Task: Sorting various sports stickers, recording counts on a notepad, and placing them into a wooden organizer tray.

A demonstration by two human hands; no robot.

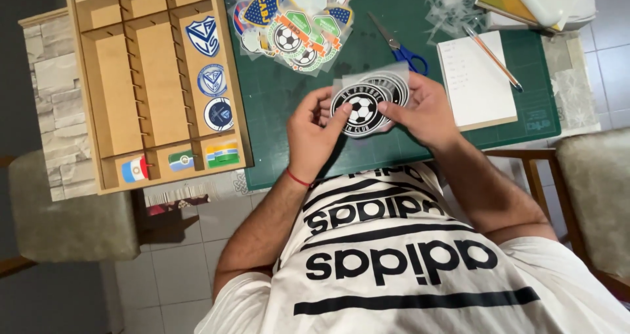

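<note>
Both hands pinch the round black-and-white sticker [359,109] over the green mat [289,98], left hand [314,134] at its left edge, right hand [423,111] at its right. I'd say grip only the edges, keep it flat.

Pale tiled floor [177,268], stone-clad wall [49,78], cushioned chairs [72,206] either side, wooden-framed table [518,154]

The person wears a white short-sleeved shirt [394,268] with black stripes and lettering, and a thin red wristband [298,178].
</note>
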